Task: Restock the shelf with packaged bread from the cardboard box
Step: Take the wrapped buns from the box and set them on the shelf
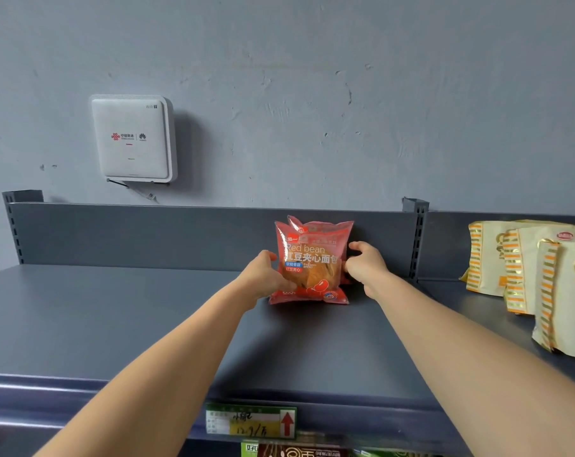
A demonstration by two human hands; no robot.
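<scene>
A red pack of red bean bread (312,255) stands upright on the dark grey shelf (114,318), close to the back panel. A second red pack shows just behind it. My left hand (266,275) grips the front pack's left edge, thumb across its lower front. My right hand (365,262) holds the right edge with curled fingers. The cardboard box is out of view.
Several cream and orange striped packs (536,275) stand on the shelf to the right, past a slotted upright (418,239). A white router (133,140) hangs on the wall above left. A price tag (250,420) sits on the shelf's front lip, with more goods below.
</scene>
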